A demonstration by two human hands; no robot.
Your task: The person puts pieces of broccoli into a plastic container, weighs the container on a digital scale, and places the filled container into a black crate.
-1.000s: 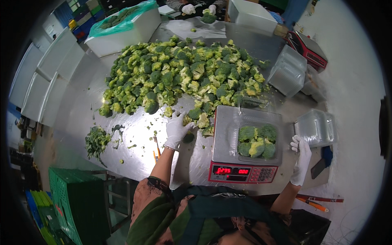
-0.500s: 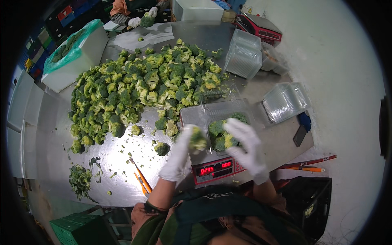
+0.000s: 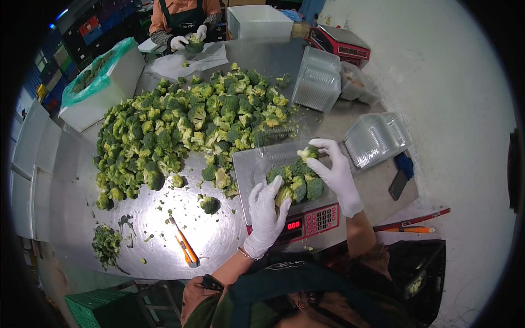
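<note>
On a red-framed weighing scale [image 3: 321, 220] with a metal plate sits a clear plastic tray [image 3: 324, 198], its lid tipped back toward the heap. Several broccoli florets [image 3: 299, 187] fill the tray. My left hand [image 3: 267, 214], in a white glove, has its fingers curled against a floret [image 3: 283, 194] at the tray's near left side. Pinched between thumb and fingers of my gloved right hand [image 3: 338, 176] is another small floret [image 3: 308, 153], held over the tray's far edge. Left of the scale spreads a big heap of broccoli florets [image 3: 180, 123].
An orange-handled knife [image 3: 185, 243] and leafy scraps [image 3: 106, 243] lie on the metal table [image 3: 158, 218]. Stacked clear trays [image 3: 317, 82] and more clear trays [image 3: 377, 139] stand right, beside a phone [image 3: 398, 186]. A gloved co-worker [image 3: 186, 27] handles broccoli across the table.
My left hand has brought its floret rightward into the tray. The right hand has moved up and now pinches a floret. The co-worker's hands have lowered slightly.
</note>
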